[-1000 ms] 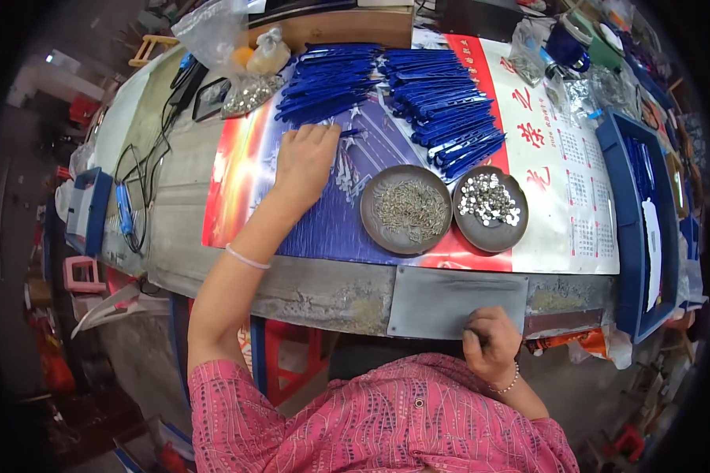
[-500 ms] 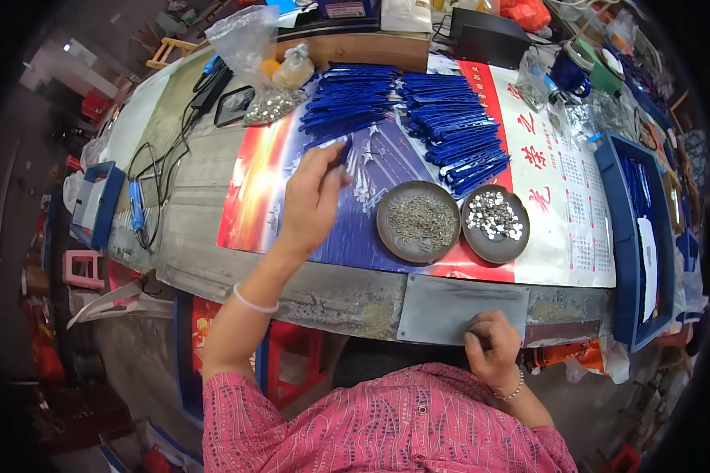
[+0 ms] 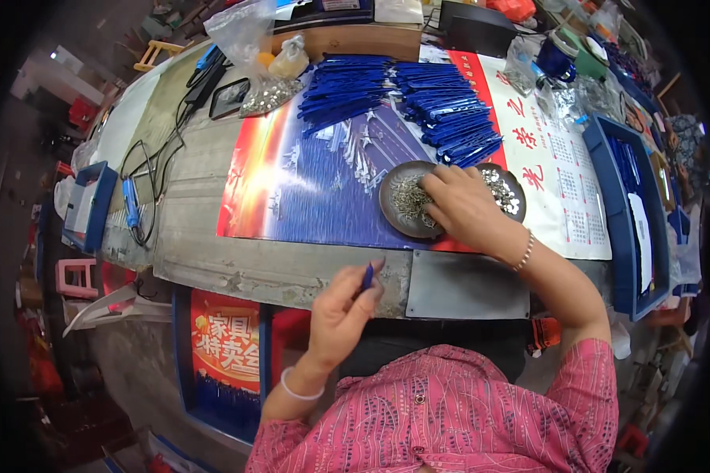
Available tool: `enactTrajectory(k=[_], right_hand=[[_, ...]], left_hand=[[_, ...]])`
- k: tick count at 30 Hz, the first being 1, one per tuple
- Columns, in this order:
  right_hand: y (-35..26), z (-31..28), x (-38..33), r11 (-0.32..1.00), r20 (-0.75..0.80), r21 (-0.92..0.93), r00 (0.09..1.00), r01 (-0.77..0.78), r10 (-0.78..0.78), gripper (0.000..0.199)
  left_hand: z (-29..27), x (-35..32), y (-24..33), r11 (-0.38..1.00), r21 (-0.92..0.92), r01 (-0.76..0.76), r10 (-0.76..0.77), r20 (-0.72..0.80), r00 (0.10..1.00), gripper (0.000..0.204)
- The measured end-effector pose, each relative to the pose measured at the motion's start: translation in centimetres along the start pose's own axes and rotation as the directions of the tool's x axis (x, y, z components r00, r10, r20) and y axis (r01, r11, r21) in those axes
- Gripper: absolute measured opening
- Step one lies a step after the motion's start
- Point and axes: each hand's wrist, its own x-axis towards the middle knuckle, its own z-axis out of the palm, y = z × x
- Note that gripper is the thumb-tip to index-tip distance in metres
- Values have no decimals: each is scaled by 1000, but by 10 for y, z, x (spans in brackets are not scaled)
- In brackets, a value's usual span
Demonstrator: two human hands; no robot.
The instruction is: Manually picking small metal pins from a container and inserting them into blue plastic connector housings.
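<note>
Your left hand [image 3: 341, 303] sits low over the near edge of the table [image 3: 237, 264], fingers pinched together around a small blue piece [image 3: 367, 277], its tip poking up between thumb and forefinger. A pale bracelet rings that wrist.

Your right hand [image 3: 461, 206] is up over the two round metal dishes, fingers bent down into the left dish [image 3: 406, 201], the one filled with small thin silvery parts. Whether those fingertips have anything pinched, you cannot tell from here (the back of the hand hides them). The right dish [image 3: 506, 189], with its chunkier shiny bits, shows just beyond your knuckles, touching the first dish or very near it. A beaded bracelet circles the right wrist.

Both dishes rest on a big glossy poster [image 3: 308, 189], blue and red, spread flat across the table. Farther back lies a fanned heap of blue strips [image 3: 402, 94], many of them, stacked in two overlapping spreads. Left of the heap is a clear bag of silvery pieces [image 3: 268, 94]. A grey metal plate [image 3: 465, 284] lies at the table's front edge, between your two arms. To your right runs a long blue tray [image 3: 607, 197], and a smaller blue tray [image 3: 87, 209] hangs off the far left end.
</note>
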Motion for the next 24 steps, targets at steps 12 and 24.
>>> enactTrajectory(k=[12, 24], right_hand=[[9, 9, 16, 999, -8, 53, 1000, 8, -7, 12], [8, -9, -4, 278, 338, 885, 926, -374, 169, 18]], left_hand=[[10, -27, -5, 981, -165, 107, -80, 161, 984, 35], [25, -23, -2, 993, -111, 47, -40, 65, 997, 12]])
